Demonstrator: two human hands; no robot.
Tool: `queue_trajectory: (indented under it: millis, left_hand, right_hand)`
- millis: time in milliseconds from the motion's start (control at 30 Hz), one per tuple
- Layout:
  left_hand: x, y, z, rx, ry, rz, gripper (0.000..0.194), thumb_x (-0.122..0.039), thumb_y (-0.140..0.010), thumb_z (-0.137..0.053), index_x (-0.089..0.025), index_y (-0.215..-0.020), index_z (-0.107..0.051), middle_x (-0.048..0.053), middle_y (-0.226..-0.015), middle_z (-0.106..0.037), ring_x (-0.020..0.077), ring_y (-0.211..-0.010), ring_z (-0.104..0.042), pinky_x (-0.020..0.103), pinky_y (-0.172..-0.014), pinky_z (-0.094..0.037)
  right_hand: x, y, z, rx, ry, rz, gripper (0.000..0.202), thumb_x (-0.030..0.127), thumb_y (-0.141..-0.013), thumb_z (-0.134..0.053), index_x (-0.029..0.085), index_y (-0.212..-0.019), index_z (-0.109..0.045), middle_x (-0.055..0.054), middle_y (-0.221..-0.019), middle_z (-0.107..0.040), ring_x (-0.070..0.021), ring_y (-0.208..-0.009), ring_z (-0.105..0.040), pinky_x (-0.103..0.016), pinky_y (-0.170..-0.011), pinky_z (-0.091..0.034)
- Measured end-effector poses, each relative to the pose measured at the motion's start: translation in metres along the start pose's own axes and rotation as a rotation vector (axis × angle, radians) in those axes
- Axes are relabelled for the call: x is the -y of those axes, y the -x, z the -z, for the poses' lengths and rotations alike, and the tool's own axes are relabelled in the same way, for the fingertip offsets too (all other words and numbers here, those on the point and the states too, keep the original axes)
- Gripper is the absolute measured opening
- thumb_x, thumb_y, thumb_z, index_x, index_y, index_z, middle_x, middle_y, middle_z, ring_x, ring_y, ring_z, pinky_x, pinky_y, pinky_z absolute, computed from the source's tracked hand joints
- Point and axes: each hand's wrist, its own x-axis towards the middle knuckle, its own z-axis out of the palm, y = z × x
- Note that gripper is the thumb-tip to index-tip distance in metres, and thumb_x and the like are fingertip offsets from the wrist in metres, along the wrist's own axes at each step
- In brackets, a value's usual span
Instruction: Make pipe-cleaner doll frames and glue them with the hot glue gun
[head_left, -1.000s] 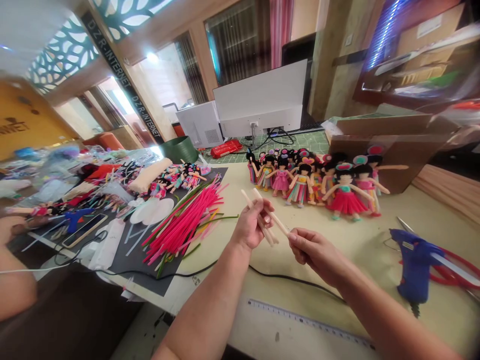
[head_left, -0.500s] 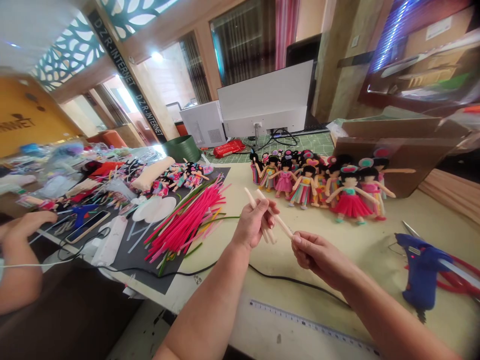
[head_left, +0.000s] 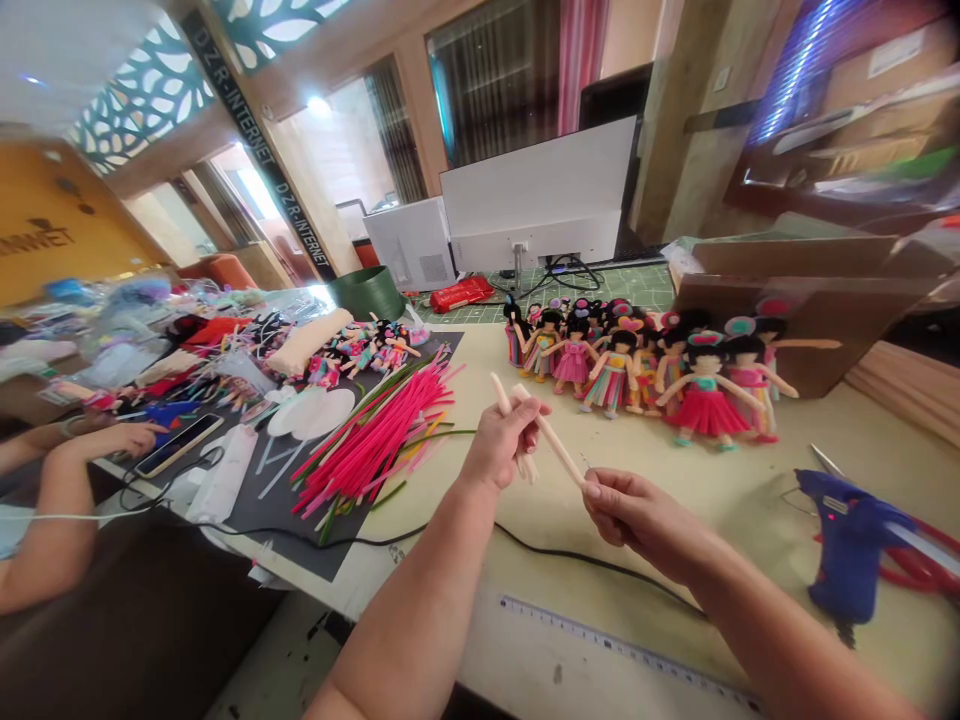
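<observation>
Cream-coloured fuzzy sticks (head_left: 556, 445) are held above the table in both hands. My left hand (head_left: 504, 440) is closed around them, with ends poking out above and below the fingers. The lower right end of one stick is pinched between thumb and fingers of my right hand (head_left: 619, 508). Left of my hands, a pile of pink fuzzy sticks (head_left: 379, 440) lies on a black mat (head_left: 322, 560). Beyond my hands stand several small dolls in colourful dresses, one with a red skirt (head_left: 705, 410).
A blue glue gun (head_left: 844, 545) and red-handled scissors (head_left: 919, 565) lie at the right. A ruler (head_left: 600, 640) and black cable (head_left: 592, 560) are near the front. Another person's hand (head_left: 124, 440) is by a phone (head_left: 178, 447). A cardboard box (head_left: 795, 290) stands behind the dolls.
The other person's hand has moved right, towards the phone. My left hand has shifted slightly left with the sticks; the stick between my hands is tilted a little more steeply.
</observation>
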Motion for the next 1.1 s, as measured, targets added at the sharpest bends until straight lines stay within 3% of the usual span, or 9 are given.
queue_trajectory:
  millis: [200,433,767,1100]
  left_hand:
    - [0.0005,-0.001,-0.0006,0.018,0.089,0.051,0.032,-0.04,-0.069,-0.076,-0.01,-0.074,-0.066,-0.002,-0.054,-0.05,0.0034,-0.044,-0.044,0.017,-0.041,-0.031]
    - [-0.001,-0.0041,0.0025,-0.031,0.173,0.054,0.034,-0.039,-0.066,-0.079,-0.01,-0.075,-0.063,-0.003,-0.061,-0.053,0.0023,-0.045,-0.046,0.016,-0.041,-0.035]
    - [0.0007,-0.0006,-0.0021,-0.017,0.178,0.068,0.035,-0.04,-0.066,-0.079,-0.01,-0.077,-0.064,-0.001,-0.062,-0.058,0.004,-0.047,-0.051,0.017,-0.045,-0.042]
    - [-0.001,-0.0012,0.0006,0.01,0.219,0.049,0.033,-0.041,-0.067,-0.078,-0.012,-0.077,-0.063,0.0,-0.067,-0.061,0.0058,-0.05,-0.054,0.02,-0.051,-0.045]
  right_hand:
    - [-0.0012,0.0,0.0002,-0.016,-0.089,-0.026,0.041,0.048,-0.075,-0.069,0.018,-0.06,-0.047,0.004,-0.05,-0.043,-0.007,-0.045,-0.034,-0.024,-0.047,-0.022]
    - [-0.0017,0.0001,0.0024,-0.025,-0.226,-0.023,0.026,0.037,-0.069,-0.078,0.017,-0.077,-0.064,0.002,-0.063,-0.052,-0.0093,-0.056,-0.047,-0.025,-0.055,-0.036]
    - [-0.0008,0.0014,0.0008,0.004,-0.171,-0.039,0.032,0.041,-0.074,-0.073,0.017,-0.066,-0.054,0.002,-0.058,-0.05,-0.0086,-0.052,-0.043,-0.025,-0.053,-0.032]
    - [0.0016,0.0002,0.0053,-0.083,-0.067,0.004,0.036,0.048,-0.073,-0.071,0.019,-0.066,-0.052,0.003,-0.058,-0.047,-0.0095,-0.053,-0.04,-0.025,-0.053,-0.03]
